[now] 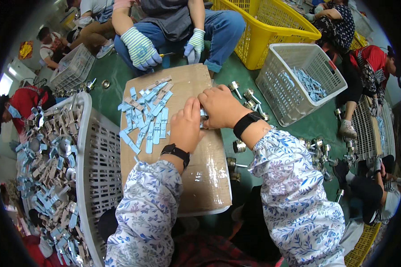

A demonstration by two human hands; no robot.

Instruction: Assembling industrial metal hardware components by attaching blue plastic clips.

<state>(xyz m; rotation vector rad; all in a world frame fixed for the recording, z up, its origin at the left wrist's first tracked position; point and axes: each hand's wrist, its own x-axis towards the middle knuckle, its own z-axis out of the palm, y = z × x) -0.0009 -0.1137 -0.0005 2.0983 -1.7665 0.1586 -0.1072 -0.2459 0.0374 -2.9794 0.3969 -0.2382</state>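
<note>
My left hand and my right hand meet over a tape-covered cardboard sheet. Between their fingers a small light-blue plastic part shows with something dark at its lower end; most of it is hidden. The right fingers are curled down around it. My left fingers are pressed together along its other side, the thumb close to it. Just left of my hands lies a loose pile of light-blue plastic clips, with a few grey-beige clips among them.
A grey crate heaped with clips and metal parts stands at the left. Metal pieces with stems lie on the green floor. A white basket with blue clips and a yellow crate stand far right. Opposite sits a person in striped gloves.
</note>
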